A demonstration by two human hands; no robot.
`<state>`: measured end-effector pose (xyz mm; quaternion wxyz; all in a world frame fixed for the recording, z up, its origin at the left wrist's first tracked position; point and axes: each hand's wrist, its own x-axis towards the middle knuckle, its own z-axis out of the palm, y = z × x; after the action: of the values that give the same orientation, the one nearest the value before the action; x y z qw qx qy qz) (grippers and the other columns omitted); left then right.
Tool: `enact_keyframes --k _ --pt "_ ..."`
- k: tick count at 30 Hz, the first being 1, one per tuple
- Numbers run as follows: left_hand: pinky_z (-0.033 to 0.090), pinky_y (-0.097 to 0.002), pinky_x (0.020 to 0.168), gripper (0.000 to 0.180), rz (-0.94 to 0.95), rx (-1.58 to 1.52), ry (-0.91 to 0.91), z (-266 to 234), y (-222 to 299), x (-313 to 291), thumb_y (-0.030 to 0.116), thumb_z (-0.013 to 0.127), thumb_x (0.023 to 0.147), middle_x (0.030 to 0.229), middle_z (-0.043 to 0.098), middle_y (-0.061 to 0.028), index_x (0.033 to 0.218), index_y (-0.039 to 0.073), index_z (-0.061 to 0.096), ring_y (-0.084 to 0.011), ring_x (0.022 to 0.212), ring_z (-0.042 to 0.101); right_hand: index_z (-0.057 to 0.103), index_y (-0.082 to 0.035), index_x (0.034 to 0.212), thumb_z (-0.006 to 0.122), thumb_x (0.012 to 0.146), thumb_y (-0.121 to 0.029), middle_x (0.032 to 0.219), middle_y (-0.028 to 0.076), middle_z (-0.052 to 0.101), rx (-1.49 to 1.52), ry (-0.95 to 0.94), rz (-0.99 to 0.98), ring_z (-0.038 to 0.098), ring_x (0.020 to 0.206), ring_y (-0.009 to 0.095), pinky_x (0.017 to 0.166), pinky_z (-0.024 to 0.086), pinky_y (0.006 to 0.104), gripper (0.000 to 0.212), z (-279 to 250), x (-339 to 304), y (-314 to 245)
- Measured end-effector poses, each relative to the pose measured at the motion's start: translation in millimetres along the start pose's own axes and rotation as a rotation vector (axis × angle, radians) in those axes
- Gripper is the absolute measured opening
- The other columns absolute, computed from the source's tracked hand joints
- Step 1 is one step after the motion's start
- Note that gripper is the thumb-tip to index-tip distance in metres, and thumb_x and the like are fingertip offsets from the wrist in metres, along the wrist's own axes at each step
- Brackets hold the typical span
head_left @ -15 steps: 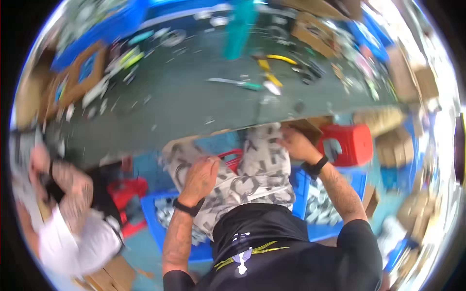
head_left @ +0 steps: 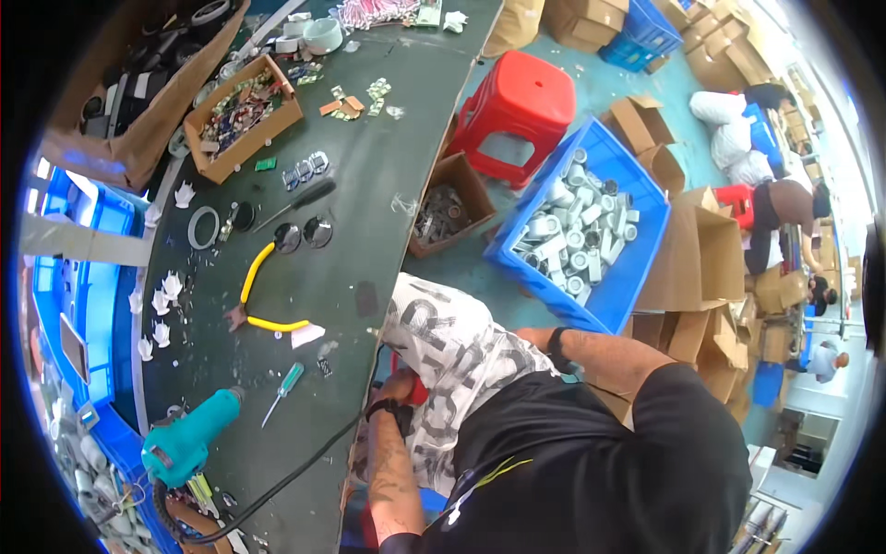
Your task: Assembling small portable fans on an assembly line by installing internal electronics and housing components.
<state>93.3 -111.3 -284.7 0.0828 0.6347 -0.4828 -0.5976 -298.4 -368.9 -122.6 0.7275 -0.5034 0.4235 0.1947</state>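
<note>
In the head view, my one window onto this, I find the left hand [head_left: 397, 381] low at the bench edge, beside the patterned trousers [head_left: 452, 342]. Its fingers are in shadow; I cannot tell whether they are spread or pressed together. The right hand [head_left: 532, 339] is at the other side of those trousers, mostly behind the thigh, so I cannot tell its state either. The trousers lie between both hands.

Just beyond the right hand, a blue crate [head_left: 614, 297] of grey plastic parts [head_left: 572, 226] fills the floor, an open cardboard box [head_left: 678, 263] next to it. A red stool [head_left: 531, 92] stands farther ahead of that hand.

To the left of the left hand I see the dark workbench [head_left: 369, 185]: a green-handled screwdriver [head_left: 291, 377] near the hand, yellow-handled pliers [head_left: 251, 274] farther off, and a teal power tool [head_left: 189, 436]. A black cable [head_left: 332, 447] crosses between that tool and the left wrist, in the way there.
</note>
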Motion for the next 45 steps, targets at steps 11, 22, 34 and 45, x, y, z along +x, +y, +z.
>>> enact_keyframes --k 11,22,34,45 --pt "0.05 -0.0555 0.102 0.052 -0.146 0.125 -0.014 9.1 -11.7 -3.8 0.047 0.053 0.103 0.122 0.071 -0.0282 0.127 0.004 0.069 -0.0483 0.117 0.066 0.072 -0.003 0.112 0.066 0.099 -0.016 0.099 0.016 0.072 -0.767 0.533 -0.605 0.07 0.098 0.036 0.087 0.056 0.0443 0.019 0.2 -38.1 -112.2" --pt "0.052 -0.0501 0.101 0.046 -0.422 -0.202 0.232 -47.3 112.8 -34.0 0.037 0.055 0.108 0.122 0.072 -0.0279 0.131 -0.001 0.065 -0.0449 0.115 0.069 0.068 -0.004 0.109 0.069 0.093 -0.019 0.102 0.02 0.069 -0.524 1.157 -0.462 0.067 0.097 0.044 0.084 0.055 0.0517 0.021 -117.1 -18.9 -120.2" --pt "0.056 -0.0367 0.098 0.031 -0.029 -0.523 0.641 -47.3 303.7 -181.9 0.021 0.065 0.106 0.12 0.078 -0.0147 0.131 0.002 0.068 -0.0263 0.114 0.074 0.057 -0.001 0.141 0.085 0.082 -0.02 0.137 0.024 0.064 -0.703 0.847 -0.308 0.067 0.117 0.039 0.1 0.053 0.0465 0.068 -195.4 -47.4 -97.1" --pt "0.049 -0.0399 0.112 0.047 0.508 -0.911 0.249 -68.8 385.4 -220.1 0.021 0.047 0.114 0.138 0.066 -0.015 0.153 -0.004 0.045 -0.025 0.127 0.065 0.068 -0.003 0.132 0.081 0.069 0.001 0.137 0.021 0.068 -0.988 0.237 -1.374 0.071 0.117 0.038 0.095 0.06 0.0451 0.064 26.5 -159.0 -290.6"
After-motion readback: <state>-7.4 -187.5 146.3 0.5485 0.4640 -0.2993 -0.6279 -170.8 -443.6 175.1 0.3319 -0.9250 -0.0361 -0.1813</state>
